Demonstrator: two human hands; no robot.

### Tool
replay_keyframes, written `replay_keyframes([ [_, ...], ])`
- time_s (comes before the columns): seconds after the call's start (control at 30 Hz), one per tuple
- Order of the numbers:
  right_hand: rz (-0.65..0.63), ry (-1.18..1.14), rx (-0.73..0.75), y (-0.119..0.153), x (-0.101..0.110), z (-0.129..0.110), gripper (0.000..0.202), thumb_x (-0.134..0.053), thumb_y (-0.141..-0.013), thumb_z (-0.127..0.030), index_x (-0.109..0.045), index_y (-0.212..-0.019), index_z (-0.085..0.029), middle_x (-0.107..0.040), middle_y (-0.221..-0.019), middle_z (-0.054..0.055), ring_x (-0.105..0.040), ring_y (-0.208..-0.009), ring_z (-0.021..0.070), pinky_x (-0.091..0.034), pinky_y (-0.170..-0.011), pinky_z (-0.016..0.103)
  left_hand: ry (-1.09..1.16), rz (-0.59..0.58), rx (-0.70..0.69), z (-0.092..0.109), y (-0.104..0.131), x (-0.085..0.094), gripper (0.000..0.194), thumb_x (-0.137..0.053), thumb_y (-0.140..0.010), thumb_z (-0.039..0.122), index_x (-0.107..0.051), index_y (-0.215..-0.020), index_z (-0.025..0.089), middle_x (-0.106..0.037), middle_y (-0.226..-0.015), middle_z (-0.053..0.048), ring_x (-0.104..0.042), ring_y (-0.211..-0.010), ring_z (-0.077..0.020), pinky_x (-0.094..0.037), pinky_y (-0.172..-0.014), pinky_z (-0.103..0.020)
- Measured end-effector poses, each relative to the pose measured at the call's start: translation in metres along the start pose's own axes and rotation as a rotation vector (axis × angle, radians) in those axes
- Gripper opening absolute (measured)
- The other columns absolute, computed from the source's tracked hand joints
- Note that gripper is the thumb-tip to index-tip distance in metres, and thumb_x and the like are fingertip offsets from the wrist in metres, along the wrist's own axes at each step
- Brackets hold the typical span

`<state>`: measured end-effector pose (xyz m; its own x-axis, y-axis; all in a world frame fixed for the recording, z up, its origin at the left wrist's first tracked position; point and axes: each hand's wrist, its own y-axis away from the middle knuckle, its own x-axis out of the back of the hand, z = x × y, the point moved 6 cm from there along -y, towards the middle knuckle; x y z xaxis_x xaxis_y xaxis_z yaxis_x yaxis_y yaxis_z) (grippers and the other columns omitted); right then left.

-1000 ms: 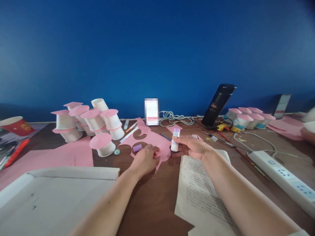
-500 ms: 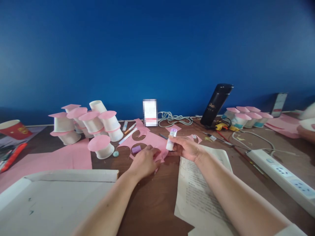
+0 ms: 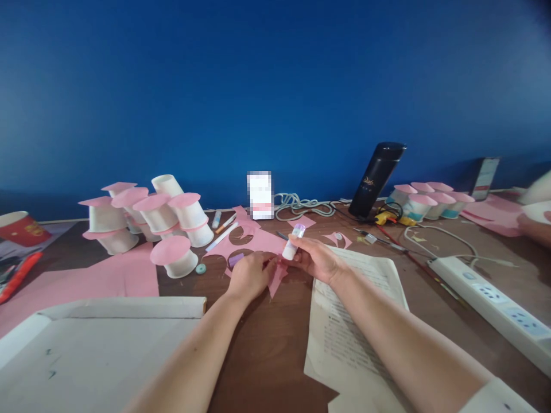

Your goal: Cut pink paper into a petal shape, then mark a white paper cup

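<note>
In my right hand [image 3: 316,259] is a white glue stick [image 3: 294,242] with a purple end, held upright with a slight tilt. My left hand [image 3: 252,278] rests beside it over pink paper scraps [image 3: 278,280], its fingers bent; whether they pinch a scrap is too small to tell. The two hands nearly meet. Just behind my left hand lies a purple cap [image 3: 236,260], partly covered. Pink paper with round holes [image 3: 262,242] spreads behind both hands. A printed sheet [image 3: 357,332] lies under my right forearm.
Paper cups with pink paper tops [image 3: 172,256] stand at the left, some stacked. A white tray [image 3: 124,308] fills the front left. Behind are a phone [image 3: 260,195] and black bottle [image 3: 376,180]. A power strip [image 3: 495,304] and another person's hand [image 3: 534,223] are at the right.
My right hand has moved slightly left with the glue stick, closer to my left hand. The pink scrap by my left fingers now shows more. The view has shifted a little.
</note>
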<state>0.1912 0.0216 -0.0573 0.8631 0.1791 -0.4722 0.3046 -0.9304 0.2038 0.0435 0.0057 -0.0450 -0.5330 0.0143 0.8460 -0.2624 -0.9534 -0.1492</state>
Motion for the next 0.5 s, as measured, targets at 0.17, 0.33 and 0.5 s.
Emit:
replay_keyframes([
  [0.17, -0.003, 0.182, 0.054, 0.003, -0.006, 0.002, 0.028, -0.077, -0.071, -0.040, -0.068, -0.076, -0.014, -0.067, -0.071, 0.002, -0.061, -0.064, 0.0119, -0.050, -0.064, 0.024, 0.017, 0.017, 0.083, -0.007, -0.003, -0.003, 0.028, -0.048, -0.087, 0.035, -0.073, -0.095, 0.026, -0.074, -0.086, -0.003, -0.065, -0.080, -0.0197, -0.040, -0.065, -0.027],
  [0.33, -0.022, 0.201, 0.104, 0.003, -0.010, 0.002, 0.029, -0.076, -0.071, -0.043, -0.066, -0.075, -0.015, -0.067, -0.071, 0.002, -0.061, -0.064, 0.0136, -0.049, -0.063, 0.027, -0.034, 0.001, 0.026, -0.003, -0.001, -0.004, 0.025, -0.053, -0.080, 0.029, -0.070, -0.098, 0.024, -0.071, -0.090, -0.004, -0.063, -0.079, -0.0193, -0.040, -0.063, -0.027],
  [0.5, 0.023, 0.149, 0.097, 0.005, -0.007, -0.004, 0.030, -0.078, -0.069, -0.041, -0.066, -0.075, -0.015, -0.066, -0.072, 0.001, -0.060, -0.066, 0.0114, -0.048, -0.067, 0.024, -0.089, -0.004, -0.036, 0.004, 0.000, -0.003, 0.030, -0.058, -0.079, 0.036, -0.067, -0.104, 0.023, -0.067, -0.097, -0.005, -0.062, -0.083, -0.0206, -0.042, -0.066, -0.029],
])
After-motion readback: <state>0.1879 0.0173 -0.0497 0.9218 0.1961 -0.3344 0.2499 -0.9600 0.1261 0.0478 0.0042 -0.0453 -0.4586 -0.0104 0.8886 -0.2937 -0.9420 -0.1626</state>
